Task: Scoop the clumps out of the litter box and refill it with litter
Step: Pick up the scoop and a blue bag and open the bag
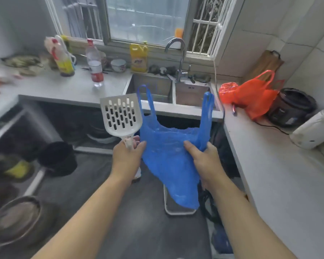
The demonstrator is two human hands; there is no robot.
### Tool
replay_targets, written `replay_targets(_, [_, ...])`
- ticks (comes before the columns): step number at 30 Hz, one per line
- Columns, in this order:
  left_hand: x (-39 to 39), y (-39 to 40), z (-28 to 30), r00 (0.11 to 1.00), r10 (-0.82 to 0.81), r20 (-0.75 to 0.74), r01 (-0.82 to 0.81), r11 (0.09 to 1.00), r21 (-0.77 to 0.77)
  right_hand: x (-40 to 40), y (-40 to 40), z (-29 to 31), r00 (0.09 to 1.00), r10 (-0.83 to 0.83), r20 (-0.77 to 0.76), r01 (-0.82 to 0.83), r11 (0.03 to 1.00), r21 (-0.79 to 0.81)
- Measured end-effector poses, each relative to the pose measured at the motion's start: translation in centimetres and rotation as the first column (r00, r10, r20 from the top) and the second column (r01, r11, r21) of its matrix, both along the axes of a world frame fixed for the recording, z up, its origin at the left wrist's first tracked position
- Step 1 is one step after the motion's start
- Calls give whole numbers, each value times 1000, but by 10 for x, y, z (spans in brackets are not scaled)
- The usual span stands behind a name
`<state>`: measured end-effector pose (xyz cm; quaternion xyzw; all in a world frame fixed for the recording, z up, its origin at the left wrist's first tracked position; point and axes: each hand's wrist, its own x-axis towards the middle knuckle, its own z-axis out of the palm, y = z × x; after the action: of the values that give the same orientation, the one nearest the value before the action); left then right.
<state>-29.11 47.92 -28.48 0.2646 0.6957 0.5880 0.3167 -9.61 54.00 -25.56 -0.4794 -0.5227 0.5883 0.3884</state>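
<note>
- A kitchen with a grey bench (60, 88) under a window (146, 17).
- The left hand (126, 157) grips the handle of a white slotted scoop (120, 115), held upright.
- The right hand (204, 161) pinches a blue bag (168, 165), which hangs between the hands; the left fingers touch its edge.
- Behind them is a double sink (150, 86) with a tap (180, 58).
- An orange bag (251, 96) lies on the right bench.
- No litter box is in view.

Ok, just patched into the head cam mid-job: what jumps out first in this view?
The bright blue plastic bag at centre frame, pinched between both hands over the dark floor. Next, the white slotted litter scoop, upright in the left hand, which also grips the bag's edge; the right hand holds the other side. An orange bag sits on the right counter.
</note>
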Motion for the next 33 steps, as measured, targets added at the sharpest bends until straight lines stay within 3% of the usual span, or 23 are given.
replay_targets(4, [-57, -49, -12, 987, 160, 18, -159, 987, -17, -60, -34, -18, 990, 126, 65, -127, 992, 20])
replay_targets(9, [-89, -74, -21, 981, 190, 49, -186, 980, -66, -103, -56, -29, 968, 229, 99, -230, 973, 0])
replay_targets(16, [-99, -52, -36, 959, 204, 198, -182, 976, -124, -133, -41, -42, 921, 389, 23, -387, 920, -60])
replay_targets(24, [-123, -17, -52, 948, 253, 193, -222, 960, -170, -162, -4, -63, 874, 484, 34, -481, 874, -66])
replay_targets(27, [-141, -15, -61, 956, 261, 132, -231, 951, -203, -172, 6, -77, 750, 653, 101, -637, 756, -154])
replay_targets(30, [-163, -16, -76, 959, 267, 91, -240, 943, -233, -179, 16, -90, 511, 812, 283, -757, 580, -299])
replay_targets(33, [-189, -18, -97, 968, 230, 105, -194, 942, -274, -193, 26, -97, 289, 789, 542, -686, 566, -458])
